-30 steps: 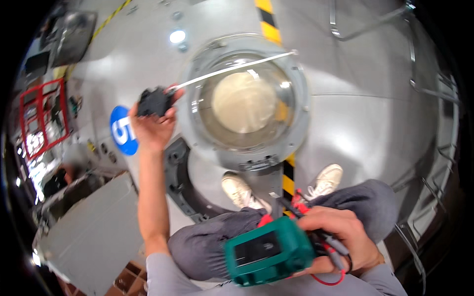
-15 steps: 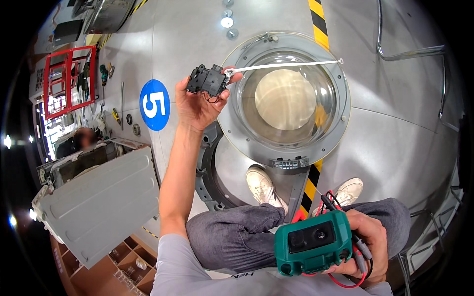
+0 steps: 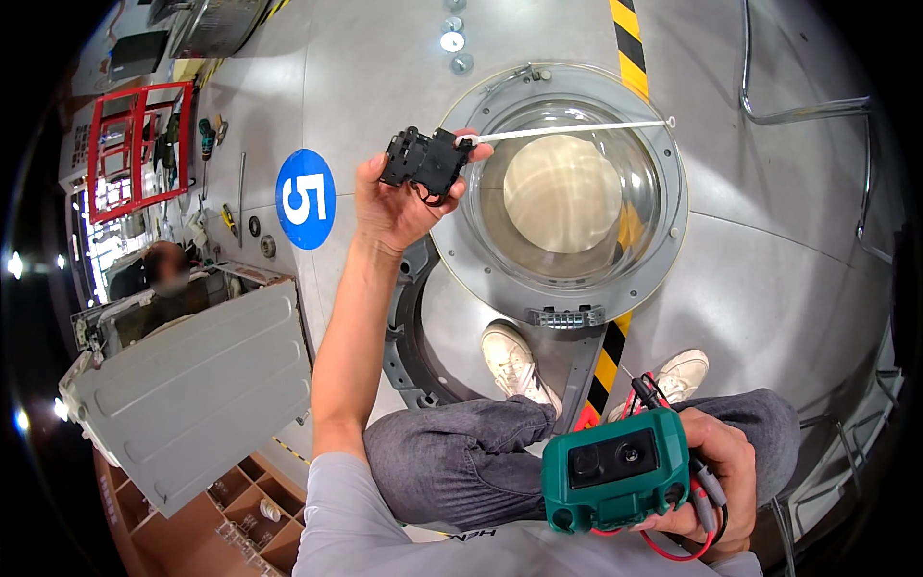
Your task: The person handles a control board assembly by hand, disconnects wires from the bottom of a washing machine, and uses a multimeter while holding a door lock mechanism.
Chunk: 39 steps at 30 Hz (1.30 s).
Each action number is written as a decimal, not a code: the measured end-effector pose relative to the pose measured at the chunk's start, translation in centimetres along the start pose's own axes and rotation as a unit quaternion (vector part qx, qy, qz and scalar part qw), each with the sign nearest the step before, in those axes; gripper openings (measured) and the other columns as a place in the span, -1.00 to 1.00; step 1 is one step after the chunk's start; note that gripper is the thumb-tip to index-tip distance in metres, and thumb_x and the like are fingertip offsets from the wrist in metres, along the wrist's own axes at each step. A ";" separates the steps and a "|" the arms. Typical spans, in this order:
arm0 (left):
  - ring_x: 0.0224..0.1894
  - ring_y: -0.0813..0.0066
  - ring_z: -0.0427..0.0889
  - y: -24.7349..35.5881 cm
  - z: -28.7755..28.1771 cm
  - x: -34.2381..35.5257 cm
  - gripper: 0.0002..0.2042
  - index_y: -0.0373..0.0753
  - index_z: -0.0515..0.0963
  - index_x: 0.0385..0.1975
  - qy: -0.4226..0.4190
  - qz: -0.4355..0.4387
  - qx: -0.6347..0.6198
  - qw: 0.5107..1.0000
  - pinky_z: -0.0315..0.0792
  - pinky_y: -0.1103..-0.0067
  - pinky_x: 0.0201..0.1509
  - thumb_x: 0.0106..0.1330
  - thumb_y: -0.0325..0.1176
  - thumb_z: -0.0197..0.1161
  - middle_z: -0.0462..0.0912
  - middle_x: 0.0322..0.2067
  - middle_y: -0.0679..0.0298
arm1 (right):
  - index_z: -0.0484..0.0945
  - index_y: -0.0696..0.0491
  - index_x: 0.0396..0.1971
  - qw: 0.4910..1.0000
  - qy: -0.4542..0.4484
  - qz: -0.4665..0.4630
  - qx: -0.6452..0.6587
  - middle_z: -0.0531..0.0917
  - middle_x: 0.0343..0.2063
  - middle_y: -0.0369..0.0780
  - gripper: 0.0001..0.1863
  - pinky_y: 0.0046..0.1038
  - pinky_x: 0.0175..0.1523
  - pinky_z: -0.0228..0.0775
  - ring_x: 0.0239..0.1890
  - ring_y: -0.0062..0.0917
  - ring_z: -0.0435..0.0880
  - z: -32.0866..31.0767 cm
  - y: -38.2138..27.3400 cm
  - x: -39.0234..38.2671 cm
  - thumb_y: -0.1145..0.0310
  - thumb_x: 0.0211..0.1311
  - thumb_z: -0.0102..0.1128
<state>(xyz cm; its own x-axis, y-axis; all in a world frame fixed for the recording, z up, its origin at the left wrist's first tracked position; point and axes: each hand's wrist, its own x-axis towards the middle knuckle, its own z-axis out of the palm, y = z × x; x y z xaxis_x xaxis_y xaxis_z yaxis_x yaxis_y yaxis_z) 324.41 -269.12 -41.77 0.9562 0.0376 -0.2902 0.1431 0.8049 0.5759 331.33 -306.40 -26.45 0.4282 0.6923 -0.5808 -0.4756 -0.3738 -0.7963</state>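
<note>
My left hand (image 3: pixel 399 207) is raised and closed around a black plastic door lock (image 3: pixel 428 162), with the fingers under and beside it. From the lock's right end a thin white rod (image 3: pixel 577 128) reaches out over the washer door (image 3: pixel 455 245), ending in a small ring. Low on the right, my right hand (image 3: pixel 721 462) grips a green multimeter (image 3: pixel 567 490), its back with a dark panel facing up. Red and black test leads (image 3: pixel 707 490) are bundled in the same hand. The probes (image 3: pixel 646 392) stick out beyond the meter's far edge.
The round door lies glass-up on the floor, over a dark grey ring (image 3: pixel 409 317). A grey appliance panel (image 3: pixel 192 385) and a wooden compartment box (image 3: pixel 183 539) stand at left. Hand tools (image 3: pixel 229 221) lie beyond. A metal chair frame (image 3: pixel 808 111) stands at right. Another person is at far left.
My left hand has shifted slightly right in the picture, and the door lock in it has turned a little. The multimeter has also moved slightly right; both grips are unchanged.
</note>
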 end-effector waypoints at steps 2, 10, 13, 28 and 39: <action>-0.28 0.29 0.62 0.0 0.0 -0.1 -0.02 -0.57 0.09 0.22 -0.004 -0.004 0.002 1.000 0.57 0.63 -0.32 -0.03 0.13 0.26 0.33 0.10 -0.27 | 0.57 0.18 -0.34 1.000 -0.002 -0.006 -0.005 0.67 -0.36 -0.13 -0.33 -0.43 -0.07 0.43 -0.27 -0.39 0.66 0.0 0.1 0.0 0.03 -0.46 0.61; -0.35 0.34 0.56 0.0 0.7 -0.1 0.05 -0.58 0.07 0.23 0.017 -0.016 0.026 0.999 0.47 0.67 -0.38 -0.12 0.15 0.34 0.35 0.08 -0.27 | 0.57 0.18 -0.34 1.000 -0.001 -0.023 -0.015 0.67 -0.38 -0.14 -0.33 -0.45 -0.10 0.42 -0.29 -0.43 0.66 -0.1 0.4 -0.3 0.02 -0.46 0.61; -0.34 0.35 0.56 0.0 0.9 -0.1 0.05 -0.58 0.07 0.23 0.013 -0.015 0.030 0.999 0.46 0.67 -0.40 -0.12 0.14 0.34 0.34 0.09 -0.27 | 0.57 0.18 -0.35 1.000 -0.004 -0.025 -0.018 0.67 -0.39 -0.15 -0.33 -0.46 -0.11 0.43 -0.30 -0.44 0.66 -0.1 0.4 -0.3 0.03 -0.46 0.62; -0.33 0.38 0.53 0.0 1.3 -0.1 0.12 -0.55 -0.01 0.26 0.015 -0.032 0.055 0.998 0.43 0.66 -0.40 -0.21 0.09 0.41 0.34 0.10 -0.22 | 0.57 0.17 -0.38 0.999 0.002 -0.028 -0.023 0.67 -0.40 -0.15 -0.34 -0.47 -0.11 0.43 -0.32 -0.45 0.66 0.0 0.4 -0.5 0.01 -0.47 0.62; -0.34 0.39 0.53 -0.1 1.0 0.0 0.18 -0.54 -0.06 0.27 -0.011 -0.038 0.087 0.995 0.45 0.65 -0.45 -0.22 0.14 0.44 0.34 0.10 -0.20 | 0.57 0.17 -0.34 0.999 -0.003 -0.033 -0.021 0.67 -0.38 -0.15 -0.34 -0.46 -0.11 0.43 -0.31 -0.43 0.65 -0.1 0.5 -0.4 0.02 -0.44 0.61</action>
<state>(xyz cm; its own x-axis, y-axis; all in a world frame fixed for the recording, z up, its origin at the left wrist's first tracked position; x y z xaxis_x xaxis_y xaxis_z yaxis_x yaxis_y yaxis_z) 324.70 -269.82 -41.04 0.9458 -0.0338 -0.3231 0.2560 0.6896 0.6774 330.99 -306.88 -26.62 0.4525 0.7203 -0.5257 -0.4141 -0.3523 -0.8393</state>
